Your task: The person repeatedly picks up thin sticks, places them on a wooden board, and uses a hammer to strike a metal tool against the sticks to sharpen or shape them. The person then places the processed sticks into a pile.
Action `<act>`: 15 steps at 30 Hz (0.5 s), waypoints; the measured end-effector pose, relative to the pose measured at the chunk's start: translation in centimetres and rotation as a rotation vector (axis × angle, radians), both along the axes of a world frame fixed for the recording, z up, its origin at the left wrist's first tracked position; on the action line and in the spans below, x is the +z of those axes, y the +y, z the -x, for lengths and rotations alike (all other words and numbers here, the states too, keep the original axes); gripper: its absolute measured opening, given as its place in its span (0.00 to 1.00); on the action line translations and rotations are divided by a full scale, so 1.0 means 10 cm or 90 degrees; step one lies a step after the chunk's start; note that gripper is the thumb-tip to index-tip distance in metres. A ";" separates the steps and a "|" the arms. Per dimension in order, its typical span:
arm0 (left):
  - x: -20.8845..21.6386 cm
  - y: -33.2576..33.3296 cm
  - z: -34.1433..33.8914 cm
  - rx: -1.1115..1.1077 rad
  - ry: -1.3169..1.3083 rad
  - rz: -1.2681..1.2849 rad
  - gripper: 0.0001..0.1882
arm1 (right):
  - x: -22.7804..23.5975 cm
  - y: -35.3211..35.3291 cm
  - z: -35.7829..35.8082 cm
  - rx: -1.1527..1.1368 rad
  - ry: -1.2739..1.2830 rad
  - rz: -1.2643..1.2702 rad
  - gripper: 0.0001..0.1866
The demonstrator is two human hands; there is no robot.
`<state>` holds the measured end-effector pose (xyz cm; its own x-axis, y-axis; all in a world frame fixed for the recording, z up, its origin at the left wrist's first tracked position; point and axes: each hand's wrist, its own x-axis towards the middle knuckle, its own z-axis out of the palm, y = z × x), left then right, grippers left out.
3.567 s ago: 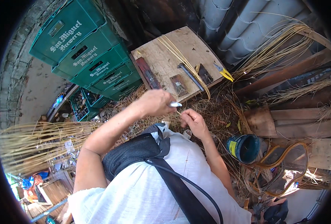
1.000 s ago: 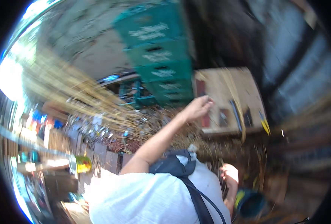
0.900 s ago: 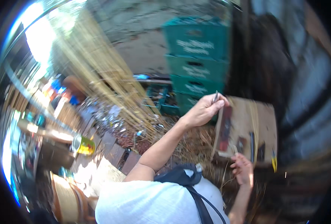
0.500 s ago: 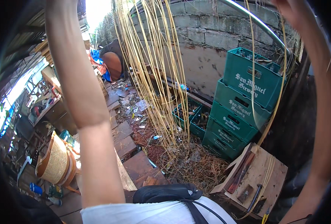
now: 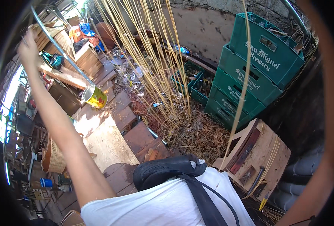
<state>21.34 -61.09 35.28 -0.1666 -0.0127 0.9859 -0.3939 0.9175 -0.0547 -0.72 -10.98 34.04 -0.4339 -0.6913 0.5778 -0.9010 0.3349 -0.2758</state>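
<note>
My left arm stretches up to the far left, where my left hand [image 5: 28, 51] is raised near the picture's rim; motion smears its fingers. On the right my right forearm [image 5: 331, 109] runs up along the edge, and the hand itself is beyond the picture. Between the arms hangs a bundle of long, thin, straw-coloured cane strips [image 5: 152, 56], their lower ends on the littered ground. A single cane strip [image 5: 243, 90] hangs apart, nearer to me and to the right. What my hands hold, if anything, does not show.
Stacked green bottle crates [image 5: 267, 49] stand at the right, behind a wooden box [image 5: 263, 162] bearing tools and thin strips. A yellow can [image 5: 95, 97] stands left of centre by a pale board [image 5: 108, 141]. Wooden furniture parts [image 5: 61, 45] crowd the left.
My left arm has swung out to the left, bringing the hand into view. My right hand has passed out of the top. The view has tipped downward, and the can now shows.
</note>
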 end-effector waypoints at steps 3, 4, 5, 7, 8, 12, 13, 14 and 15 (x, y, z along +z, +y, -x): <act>-2.30 -0.21 -0.57 0.209 -0.175 -0.302 0.22 | -0.73 -0.44 0.29 0.031 -0.125 -0.062 0.15; -2.91 -0.04 -0.78 0.111 -0.214 -0.434 0.19 | -1.02 -0.57 0.34 0.034 -0.211 -0.080 0.17; -3.49 0.47 -0.58 -0.022 -0.215 -0.476 0.19 | -1.38 -0.70 0.55 0.058 -0.174 -0.025 0.17; -4.69 0.71 -0.37 -0.256 -0.160 -0.619 0.19 | -1.65 -0.87 0.79 0.104 -0.173 -0.018 0.18; -4.95 1.21 -0.08 -0.359 -0.146 -0.660 0.19 | -1.70 -0.94 0.82 0.096 -0.196 -0.036 0.18; -5.25 2.20 0.74 -0.336 -0.289 -0.781 0.18 | -1.69 -0.83 1.05 0.219 -0.494 0.015 0.15; -5.26 2.24 0.72 -0.306 -0.297 -0.821 0.17 | -1.72 -0.87 0.98 0.203 -0.482 0.015 0.15; -5.42 2.23 0.67 -0.303 -0.288 -0.822 0.17 | -1.76 -0.93 0.91 0.179 -0.468 0.016 0.16; -5.60 2.15 0.65 -0.309 -0.281 -0.811 0.17 | -1.77 -0.94 0.90 0.182 -0.389 0.014 0.15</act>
<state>14.84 -39.61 -20.69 -0.6940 -0.6875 0.2138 -0.2009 0.4701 0.8595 -9.68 -20.36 16.35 -0.4890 -0.8185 0.3016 -0.6332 0.0952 -0.7681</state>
